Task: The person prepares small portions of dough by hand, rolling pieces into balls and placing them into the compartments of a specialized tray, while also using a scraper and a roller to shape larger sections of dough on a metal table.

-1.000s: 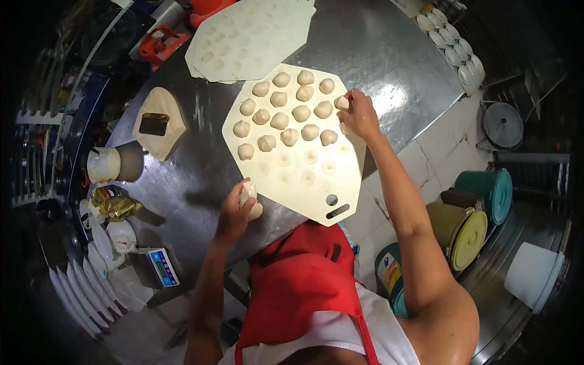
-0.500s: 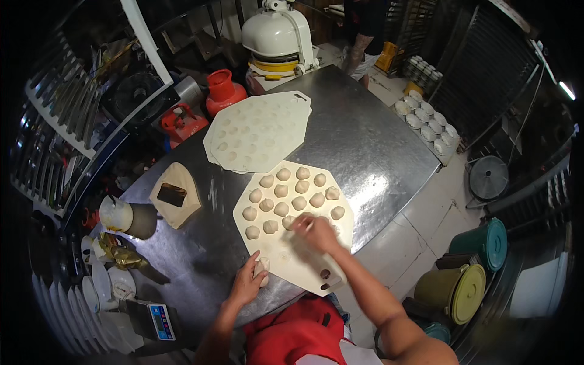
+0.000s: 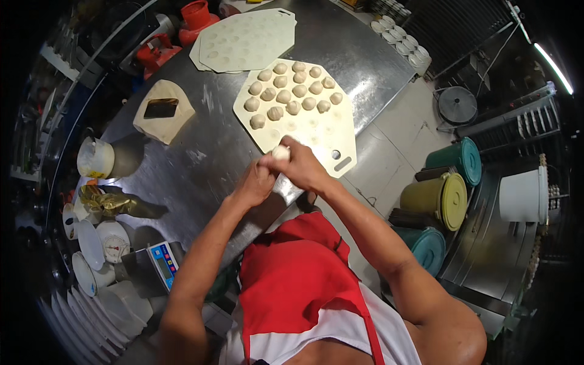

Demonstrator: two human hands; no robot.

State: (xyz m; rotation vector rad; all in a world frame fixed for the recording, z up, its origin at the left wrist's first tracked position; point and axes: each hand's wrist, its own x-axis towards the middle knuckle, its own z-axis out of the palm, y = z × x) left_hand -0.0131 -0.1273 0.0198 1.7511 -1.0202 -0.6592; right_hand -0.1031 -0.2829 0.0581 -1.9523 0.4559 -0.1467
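A cream octagonal board (image 3: pixel 304 137) with shallow round dents lies near the table's edge, and rows of small pale dough balls (image 3: pixel 283 96) cover its far part. Just off its near left side, my two hands meet over the table edge. A pale lump of dough (image 3: pixel 281 152) pokes up between them. My right hand (image 3: pixel 302 166) is closed around the lump, thumb and fingers curled. My left hand (image 3: pixel 255 183) is closed right beside it, its fingers on the same dough; how much lies inside its grip is hidden.
Stacked dented boards (image 3: pixel 246 42) lie behind. On the steel table's left stand a tan cloth bundle with a dark phone-like slab (image 3: pixel 161 108), a white tub (image 3: pixel 95 158) and a digital scale (image 3: pixel 162 266). Lidded buckets (image 3: pixel 451 196) stand on the floor to the right.
My right hand has left the board and come back to my left hand, where both now hold dough. The view has tilted down toward my red apron.
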